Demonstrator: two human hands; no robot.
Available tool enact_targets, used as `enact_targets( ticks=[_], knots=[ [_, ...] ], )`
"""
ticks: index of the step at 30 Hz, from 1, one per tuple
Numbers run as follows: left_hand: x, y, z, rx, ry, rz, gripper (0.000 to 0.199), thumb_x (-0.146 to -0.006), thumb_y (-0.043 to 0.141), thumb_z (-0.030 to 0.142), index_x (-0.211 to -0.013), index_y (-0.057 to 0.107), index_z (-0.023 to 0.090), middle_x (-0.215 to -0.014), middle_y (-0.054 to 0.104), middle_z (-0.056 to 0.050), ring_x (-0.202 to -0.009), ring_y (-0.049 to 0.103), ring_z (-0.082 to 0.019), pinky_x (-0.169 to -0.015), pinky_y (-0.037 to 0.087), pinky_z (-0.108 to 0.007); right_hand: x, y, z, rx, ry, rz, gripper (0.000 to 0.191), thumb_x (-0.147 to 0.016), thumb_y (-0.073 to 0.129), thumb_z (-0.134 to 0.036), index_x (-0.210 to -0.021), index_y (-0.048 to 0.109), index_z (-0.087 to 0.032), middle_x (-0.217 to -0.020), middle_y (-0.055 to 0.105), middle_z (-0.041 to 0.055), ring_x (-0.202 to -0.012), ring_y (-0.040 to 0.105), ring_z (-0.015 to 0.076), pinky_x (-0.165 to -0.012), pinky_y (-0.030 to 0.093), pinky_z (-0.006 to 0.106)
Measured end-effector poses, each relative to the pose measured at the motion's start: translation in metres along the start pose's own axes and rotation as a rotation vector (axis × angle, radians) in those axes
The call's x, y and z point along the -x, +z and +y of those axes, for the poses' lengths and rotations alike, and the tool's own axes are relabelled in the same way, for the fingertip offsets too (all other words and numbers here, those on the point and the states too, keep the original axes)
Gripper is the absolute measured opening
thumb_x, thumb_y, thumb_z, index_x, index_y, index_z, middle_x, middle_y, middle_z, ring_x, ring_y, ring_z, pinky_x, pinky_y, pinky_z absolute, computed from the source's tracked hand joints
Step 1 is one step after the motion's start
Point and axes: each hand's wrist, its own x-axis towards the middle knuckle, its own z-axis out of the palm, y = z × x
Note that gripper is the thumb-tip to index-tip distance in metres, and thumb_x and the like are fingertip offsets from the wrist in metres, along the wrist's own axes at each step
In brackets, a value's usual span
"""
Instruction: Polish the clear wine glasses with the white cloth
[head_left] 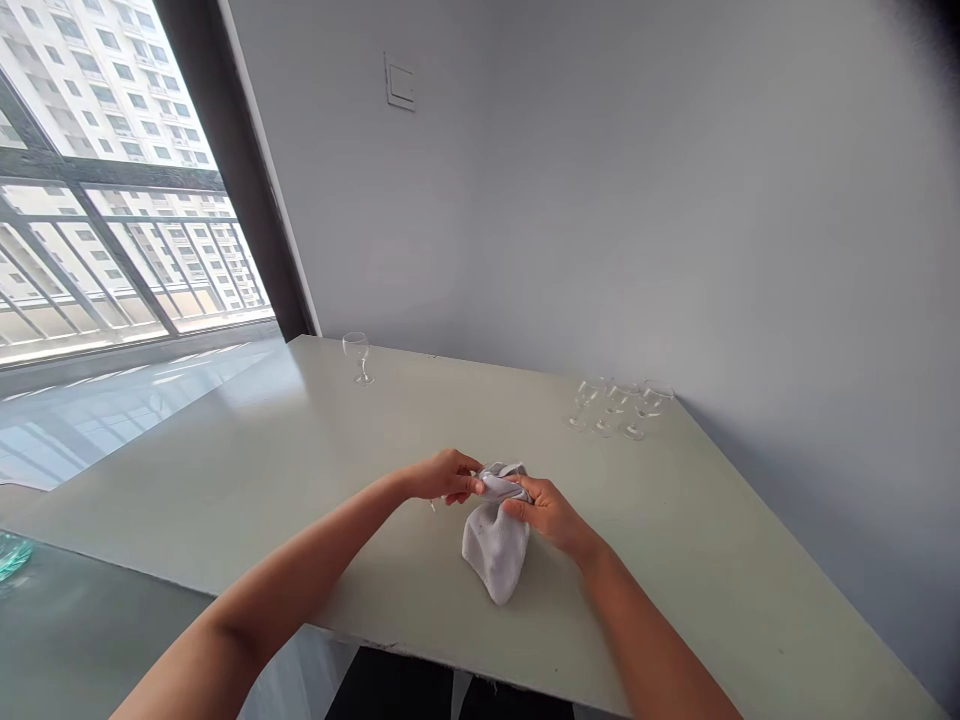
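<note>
A pale grey-white cloth (pixel 496 550) is bunched between my two hands above the near part of the table, with one end hanging down. My left hand (pixel 450 477) pinches its left side, fingers closed. From the right, my right hand (pixel 546 508) wraps round the upper part of the cloth, thumb in front. A bit of clear glass seems to show at the cloth's top and by my left fingers, but it is mostly covered and I cannot make out its shape.
One stemmed glass (pixel 357 356) stands at the table's back left. Several more glasses (pixel 616 405) stand grouped at the back right near the wall. The pale table (pixel 300 460) has its near edge below my hands. Something green and transparent (pixel 12 556) shows at the far left.
</note>
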Motion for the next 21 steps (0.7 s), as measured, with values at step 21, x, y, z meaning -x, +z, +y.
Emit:
enact_targets(
  ticks=[21],
  knots=[
    [0.026, -0.003, 0.012, -0.199, -0.177, 0.123, 0.039, -0.084, 0.036, 0.049, -0.093, 0.056, 0.017, -0.074, 0.061, -0.005, -0.07, 0.056, -0.016, -0.067, 0.04, -0.029, -0.007, 0.008, 0.012, -0.246, 0.066, -0.016, 0.031, -0.07, 0.066, -0.03, -0.098, 0.063, -0.018, -0.075, 0.057, 0.0005, -0.063, 0.048, 0.0115, -0.06, 0.037, 0.024]
  ],
)
